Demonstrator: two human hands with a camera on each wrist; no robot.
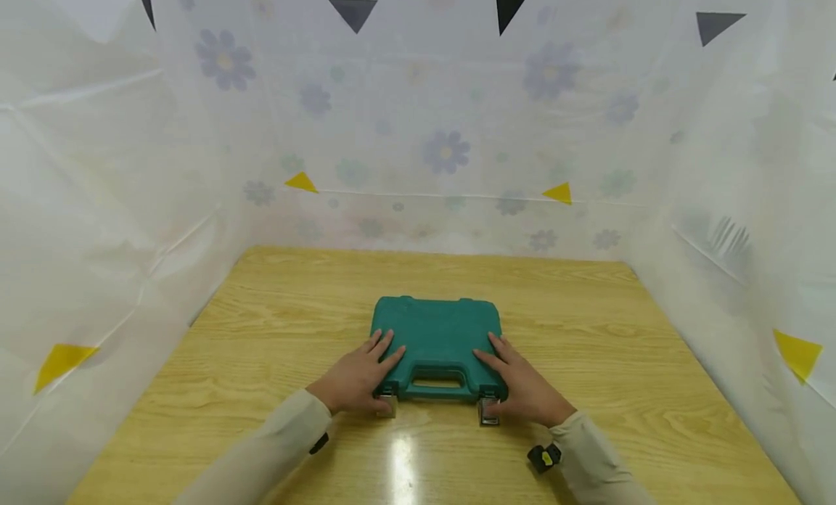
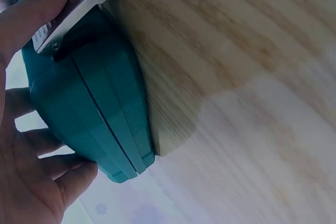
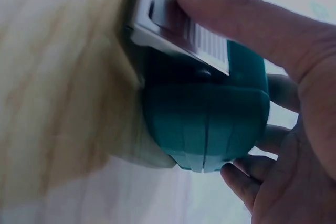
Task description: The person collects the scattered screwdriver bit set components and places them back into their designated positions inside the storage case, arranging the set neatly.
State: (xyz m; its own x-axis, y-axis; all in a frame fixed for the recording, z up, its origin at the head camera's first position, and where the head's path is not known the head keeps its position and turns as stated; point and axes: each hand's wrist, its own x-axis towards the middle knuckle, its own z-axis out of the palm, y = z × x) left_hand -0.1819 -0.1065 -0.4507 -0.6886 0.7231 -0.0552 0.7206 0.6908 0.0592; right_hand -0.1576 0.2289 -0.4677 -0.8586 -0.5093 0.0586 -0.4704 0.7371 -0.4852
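Note:
A closed teal plastic carrying case [image 1: 439,331] lies flat on the wooden table, its handle [image 1: 436,395] toward me. My left hand [image 1: 355,379] rests on the left side of the lid with fingers spread. Its thumb touches the left metal latch [image 2: 79,11], which is tilted out from the case edge. On the opposite side, my right hand [image 1: 530,390] lays its fingers on the lid. The right thumb presses on the other metal latch [image 3: 181,24], which also sticks out from the front edge. Whatever the case holds is hidden.
The light wood-grain table [image 1: 294,294] extends around the case on all sides. White plastic sheeting [image 1: 405,113] with flower prints stands behind it, and more sheeting hangs at left and right. Dark straps with small devices [image 1: 544,458] sit at the wrists.

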